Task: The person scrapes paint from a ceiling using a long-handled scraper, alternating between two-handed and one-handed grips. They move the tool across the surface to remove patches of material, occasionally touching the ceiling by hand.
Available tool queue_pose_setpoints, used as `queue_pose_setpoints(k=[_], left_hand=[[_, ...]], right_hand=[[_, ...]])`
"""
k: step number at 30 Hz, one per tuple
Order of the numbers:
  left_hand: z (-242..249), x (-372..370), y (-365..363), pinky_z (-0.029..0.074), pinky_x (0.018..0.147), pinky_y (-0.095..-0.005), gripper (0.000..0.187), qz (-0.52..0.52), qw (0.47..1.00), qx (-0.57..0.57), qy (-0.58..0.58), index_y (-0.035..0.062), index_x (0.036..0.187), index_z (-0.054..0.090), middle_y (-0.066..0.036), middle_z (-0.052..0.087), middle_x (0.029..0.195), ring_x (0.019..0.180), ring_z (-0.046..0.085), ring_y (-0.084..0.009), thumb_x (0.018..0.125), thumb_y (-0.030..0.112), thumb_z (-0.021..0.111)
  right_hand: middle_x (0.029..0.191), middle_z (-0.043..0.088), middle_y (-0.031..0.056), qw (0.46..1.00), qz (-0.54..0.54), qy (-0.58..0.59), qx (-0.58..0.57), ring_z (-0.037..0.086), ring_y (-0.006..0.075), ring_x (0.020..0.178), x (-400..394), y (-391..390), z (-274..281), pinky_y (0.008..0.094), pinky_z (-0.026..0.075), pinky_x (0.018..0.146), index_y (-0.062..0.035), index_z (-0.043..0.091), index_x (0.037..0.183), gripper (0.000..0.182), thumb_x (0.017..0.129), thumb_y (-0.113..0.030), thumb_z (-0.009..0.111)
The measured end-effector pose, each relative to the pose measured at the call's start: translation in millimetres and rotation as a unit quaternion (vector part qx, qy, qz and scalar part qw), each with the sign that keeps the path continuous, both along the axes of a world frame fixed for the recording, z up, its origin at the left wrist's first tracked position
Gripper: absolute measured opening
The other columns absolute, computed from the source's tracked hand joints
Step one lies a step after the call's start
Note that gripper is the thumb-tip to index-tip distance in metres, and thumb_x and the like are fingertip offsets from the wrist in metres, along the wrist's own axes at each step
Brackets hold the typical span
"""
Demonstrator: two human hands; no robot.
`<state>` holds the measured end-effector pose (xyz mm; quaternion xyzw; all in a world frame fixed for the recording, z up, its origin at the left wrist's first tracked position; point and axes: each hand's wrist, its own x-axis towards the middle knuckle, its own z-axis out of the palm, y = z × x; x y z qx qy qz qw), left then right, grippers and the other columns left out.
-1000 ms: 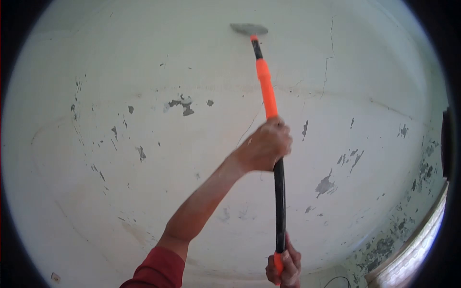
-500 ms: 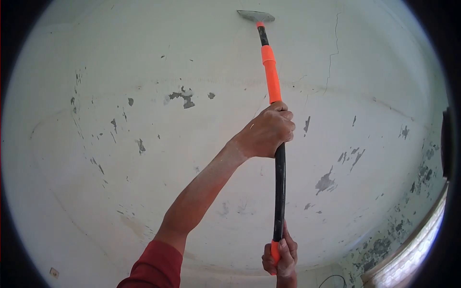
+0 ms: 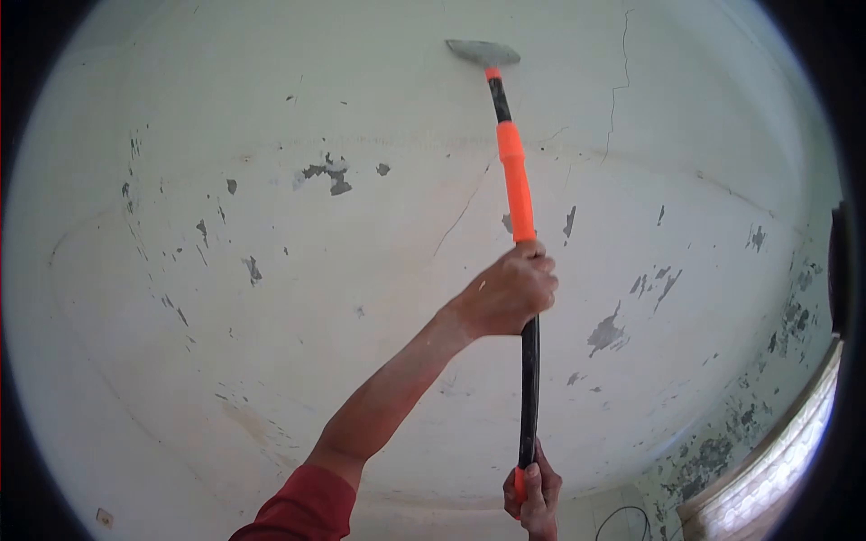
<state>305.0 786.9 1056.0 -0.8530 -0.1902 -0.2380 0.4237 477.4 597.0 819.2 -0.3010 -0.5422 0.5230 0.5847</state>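
A long-handled scraper (image 3: pixel 516 180) with a black shaft and orange grips stands nearly upright in front of the wall. Its wide grey blade (image 3: pixel 483 52) lies against the pale paint near the top of the view. Just below the upper orange sleeve, my left hand (image 3: pixel 512 290) is wrapped round the black shaft. Lower down, my right hand (image 3: pixel 533 496) is closed on the orange end of the handle, thumb pointing up along it.
Grey patches of flaked paint (image 3: pixel 606 334) dot the wall (image 3: pixel 406 361), and a thin crack runs down at upper right. On the right is a bright curtained window (image 3: pixel 776 469). A wall socket (image 3: pixel 105 518) sits at lower left, a dark looped cable (image 3: pixel 622 512) at the bottom.
The scraper has come down, its blade lower on the wall. My left hand has dropped with it, and my right hand has lowered slightly. Both keep their hold.
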Motion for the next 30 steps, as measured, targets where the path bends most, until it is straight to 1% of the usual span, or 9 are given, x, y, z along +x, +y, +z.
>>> queue_pose_setpoints(k=[2,3,5,8,14,20,23,27,30], left_hand=[[-3.4,-0.5,-0.8,0.048,0.099,-0.0364,0.017,-0.022,0.999,0.022,-0.026,0.0152,0.06,0.058,0.003,0.053,0.069,0.089,0.059,-0.0172,0.076,0.014,0.065],[-14.5,1.1,-0.9,0.048,0.099,-0.0364,0.017,-0.021,0.999,0.024,-0.026,0.0152,0.06,0.058,0.003,0.053,0.069,0.089,0.059,-0.0172,0.076,0.014,0.065],[-58.0,5.7,-7.4,0.048,0.098,-0.0336,0.018,0.044,0.997,0.051,0.023,0.0157,0.059,0.058,0.004,0.052,0.068,0.088,0.059,-0.0176,0.075,0.012,0.066],[-129.9,8.8,-23.2,0.048,0.098,-0.0333,0.018,0.015,0.999,0.024,0.019,0.0167,0.06,0.058,0.004,0.052,0.069,0.087,0.058,-0.0163,0.076,0.013,0.066],[-65.2,5.8,-18.8,0.046,0.092,-0.0332,0.021,-0.02,0.999,-0.033,-0.012,0.0155,0.058,0.054,0.003,0.051,0.068,0.085,0.057,-0.0147,0.074,0.015,0.067],[-118.4,8.6,-27.0,0.047,0.095,-0.0319,0.022,-0.001,1.0,0.016,0.013,0.0154,0.058,0.053,0.003,0.051,0.068,0.086,0.057,-0.0148,0.076,0.013,0.066],[-124.3,6.3,-28.0,0.048,0.098,-0.033,0.021,-0.016,0.999,-0.038,0.012,0.0165,0.059,0.055,0.003,0.053,0.069,0.087,0.058,-0.0158,0.078,0.015,0.063],[-54.3,5.4,-20.3,0.048,0.095,-0.0328,0.018,-0.024,1.0,-0.007,-0.013,0.0157,0.057,0.055,0.003,0.053,0.069,0.088,0.059,-0.016,0.072,0.016,0.065],[-42.0,2.0,-26.6,0.048,0.094,-0.034,0.018,-0.042,0.997,-0.045,-0.044,0.0155,0.057,0.055,0.003,0.054,0.069,0.089,0.059,-0.016,0.072,0.016,0.066]], right_hand=[[0.052,0.047,-0.001,0.999,-0.022,-0.026,-0.035,0.042,0.0077,0.038,-3.0,-3.5,23.0,0.0248,0.033,0.038,0.0042,0.046,0.148,0.073,0.107,-0.056,0.046],[0.052,0.047,-0.001,0.999,-0.021,-0.026,-0.034,0.042,0.0077,0.038,-0.8,1.4,6.0,0.0248,0.033,0.038,0.0042,0.046,0.148,0.073,0.107,-0.056,0.046],[0.059,0.035,-0.0068,0.998,0.04,0.032,0.048,0.03,0.0029,0.043,10.3,3.4,-57.2,0.0218,0.027,0.036,0.0048,0.044,0.151,0.057,0.112,-0.037,0.045],[0.059,0.034,-0.0077,0.998,0.041,0.041,-0.008,0.03,0.0025,0.043,19.2,-23.5,-103.7,0.0222,0.026,0.037,0.0059,0.048,0.149,0.06,0.111,-0.041,0.048],[0.058,0.034,-0.0096,1.0,0.008,-0.024,-0.002,0.03,0.0018,0.044,22.8,-17.5,-34.1,0.0219,0.025,0.039,0.0068,0.051,0.146,0.068,0.109,-0.05,0.049],[0.058,0.036,-0.0086,0.999,0.006,-0.016,-0.029,0.031,0.003,0.044,17.2,-36.4,-86.1,0.0229,0.027,0.039,0.0063,0.058,0.135,0.063,0.109,-0.05,0.047],[0.057,0.04,-0.0069,1.0,-0.004,-0.018,-0.016,0.033,0.0037,0.043,10.6,-35.5,-67.8,0.0237,0.027,0.039,0.0047,0.062,0.125,0.06,0.109,-0.05,0.046],[0.055,0.037,-0.0076,0.995,-0.022,-0.099,-0.003,0.033,0.0036,0.042,20.6,-26.5,-39.0,0.0241,0.027,0.038,0.0062,0.061,0.131,0.067,0.108,-0.055,0.044],[0.054,0.039,-0.0067,0.996,-0.058,-0.064,-0.017,0.035,0.004,0.042,3.6,-37.9,15.2,0.0242,0.028,0.038,0.0003,0.065,0.102,0.062,0.108,-0.058,0.044]])
